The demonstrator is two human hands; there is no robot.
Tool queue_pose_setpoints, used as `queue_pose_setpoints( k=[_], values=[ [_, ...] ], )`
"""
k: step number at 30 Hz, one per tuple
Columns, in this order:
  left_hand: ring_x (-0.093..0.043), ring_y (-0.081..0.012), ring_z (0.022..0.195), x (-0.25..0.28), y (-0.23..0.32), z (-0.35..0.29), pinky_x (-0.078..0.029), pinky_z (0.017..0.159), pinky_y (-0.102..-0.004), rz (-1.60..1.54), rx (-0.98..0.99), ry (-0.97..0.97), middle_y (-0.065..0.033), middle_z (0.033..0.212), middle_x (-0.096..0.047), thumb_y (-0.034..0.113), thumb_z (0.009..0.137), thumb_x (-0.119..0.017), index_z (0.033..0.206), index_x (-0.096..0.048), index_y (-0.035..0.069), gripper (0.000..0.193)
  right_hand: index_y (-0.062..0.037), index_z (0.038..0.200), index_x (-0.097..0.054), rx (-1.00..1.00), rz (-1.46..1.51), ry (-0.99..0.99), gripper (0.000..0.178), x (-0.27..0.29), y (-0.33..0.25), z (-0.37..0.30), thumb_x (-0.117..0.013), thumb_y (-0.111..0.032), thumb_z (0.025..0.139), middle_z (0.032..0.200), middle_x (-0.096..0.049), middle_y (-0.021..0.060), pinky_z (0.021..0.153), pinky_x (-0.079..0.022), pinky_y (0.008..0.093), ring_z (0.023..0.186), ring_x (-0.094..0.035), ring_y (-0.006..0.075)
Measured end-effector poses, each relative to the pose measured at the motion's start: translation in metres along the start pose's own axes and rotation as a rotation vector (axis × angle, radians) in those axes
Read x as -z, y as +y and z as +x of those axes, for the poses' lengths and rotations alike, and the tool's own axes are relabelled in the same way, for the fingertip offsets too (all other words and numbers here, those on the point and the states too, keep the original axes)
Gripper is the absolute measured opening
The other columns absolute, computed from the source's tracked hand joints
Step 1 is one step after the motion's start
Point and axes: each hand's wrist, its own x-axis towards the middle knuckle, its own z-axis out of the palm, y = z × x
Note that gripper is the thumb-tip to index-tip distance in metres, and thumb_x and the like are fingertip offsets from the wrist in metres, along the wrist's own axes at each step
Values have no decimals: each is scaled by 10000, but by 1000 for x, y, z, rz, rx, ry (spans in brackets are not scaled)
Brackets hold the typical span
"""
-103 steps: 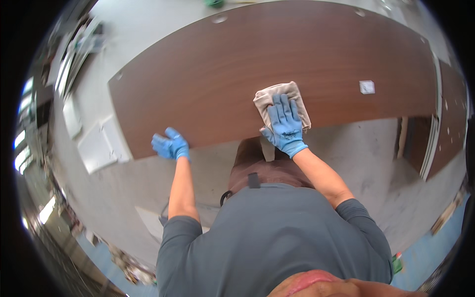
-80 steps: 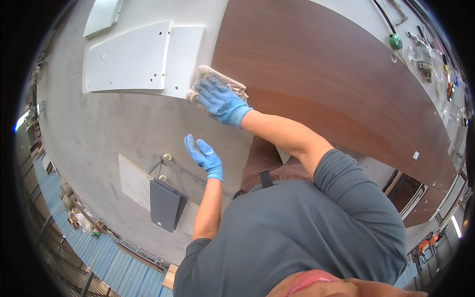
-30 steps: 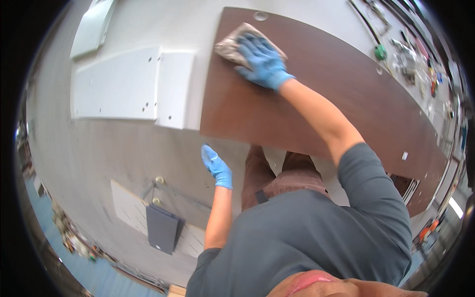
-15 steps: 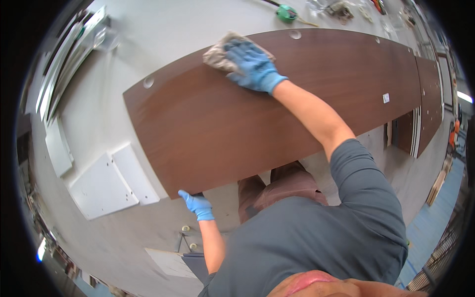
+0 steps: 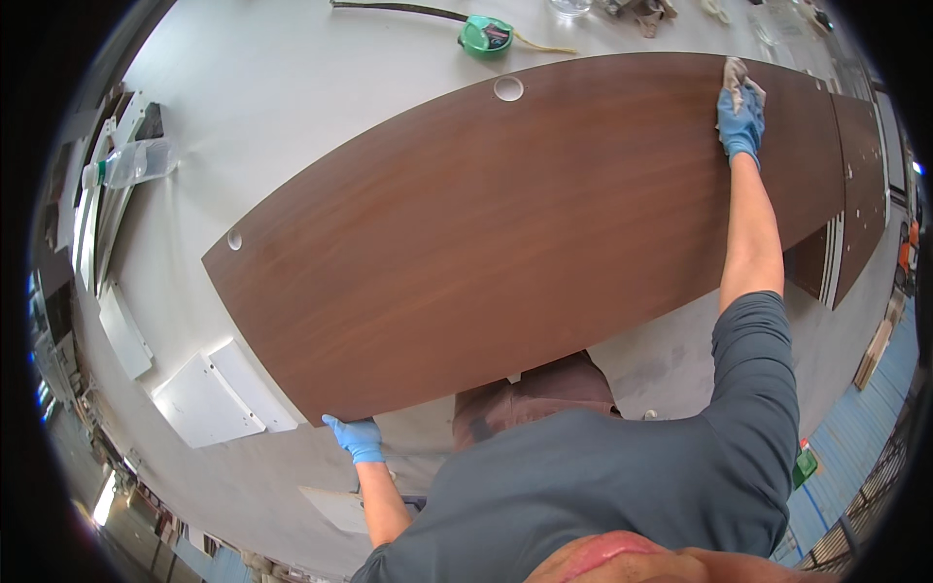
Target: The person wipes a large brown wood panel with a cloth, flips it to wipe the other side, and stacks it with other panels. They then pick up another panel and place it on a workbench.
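A long dark-brown wood panel (image 5: 505, 223) with a curved far edge lies across the white table. In its far right part, my right hand (image 5: 742, 124) in a blue glove presses a crumpled beige rag (image 5: 736, 73) against the surface near the far edge. The right arm is stretched nearly straight. At the panel's near left corner my left hand (image 5: 358, 437), also in a blue glove, grips the near edge, with some of its fingers hidden by the panel. Round pale-lined holes (image 5: 508, 88) sit along the curved edge.
Beyond the panel lies a green tape measure (image 5: 486, 37). White boards (image 5: 209, 398) rest by the left end, and a clear plastic bottle (image 5: 141, 162) lies on long white strips (image 5: 112, 209). More brown panels (image 5: 862, 185) stand at the right end.
My right hand has swept the rag to the right along the panel's far side. My left hand still holds the near left corner, and the view has shifted to the right.
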Motion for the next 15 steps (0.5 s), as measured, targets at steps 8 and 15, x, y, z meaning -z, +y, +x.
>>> queue_pose_setpoints(
  k=[8, 15],
  values=[
    [-412, -265, 1516, 0, 0, 3, -315, 1263, -450, -65, 54, -5, -13, 1675, -440, 742, 1061, -360, 1639, -411, 211, 786, -2, 1470, -582, 431, -38, 121, 666, -12, -134, -82, -640, -477, 1007, 1586, -527, 229, 1237, -345, 491, 1490, -475, 394],
    [-385, -281, 1540, 20, -10, 10, -295, 1284, -462, -144, 15, -76, -35, 1693, -411, 724, 1047, -456, 1665, -362, 197, 817, -25, 1606, -434, 637, 382, -121, 849, 19, -438, -232, -734, -413, 913, 1663, -396, 240, 1313, -245, 484, 1570, -343, 403]
  ],
)
